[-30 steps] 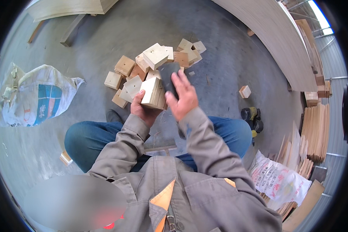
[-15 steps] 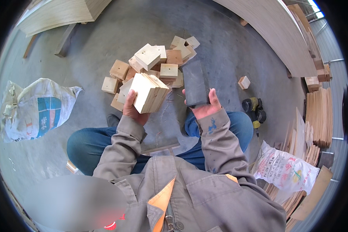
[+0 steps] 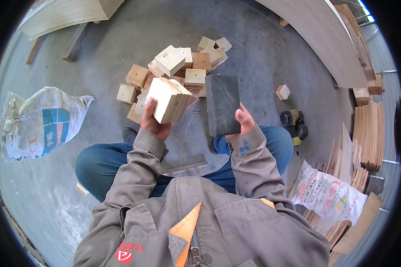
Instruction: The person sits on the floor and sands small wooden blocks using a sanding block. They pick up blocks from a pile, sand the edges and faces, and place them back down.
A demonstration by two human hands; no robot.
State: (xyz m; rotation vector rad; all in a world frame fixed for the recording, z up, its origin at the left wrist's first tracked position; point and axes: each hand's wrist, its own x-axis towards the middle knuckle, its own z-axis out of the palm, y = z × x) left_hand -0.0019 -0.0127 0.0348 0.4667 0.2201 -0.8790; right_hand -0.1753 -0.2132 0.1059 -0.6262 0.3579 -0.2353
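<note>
My left hand [image 3: 155, 124] is wrapped round the lower left side of a pale wooden block [image 3: 161, 100] made of several layers, held tilted with its stepped edges toward the right. Opposite it, my right hand [image 3: 245, 120] grips a dark grey rectangular block [image 3: 223, 104] with light scuffs on its broad face. The thumb lies along its right edge; the other fingers are hidden behind it. A small gap separates the two blocks. Just beyond them on the floor lies a loose heap of wooden blocks [image 3: 195, 76], some with a small hole in the face.
To the right are a single wooden block [image 3: 282, 92] and a yellow-and-black power tool [image 3: 292, 124]. A white woven sack [image 3: 31, 129] lies at left, another sack [image 3: 327, 191] at lower right by stacked thin boards [image 3: 369, 135]. Large panels [image 3: 329, 49] stand at upper right, more panels [image 3: 67, 18] at upper left.
The dark grey block has tipped so that its broad face shows more fully, and it sits slightly lower. The wooden block has shifted a little left and up and turned in my left hand.
</note>
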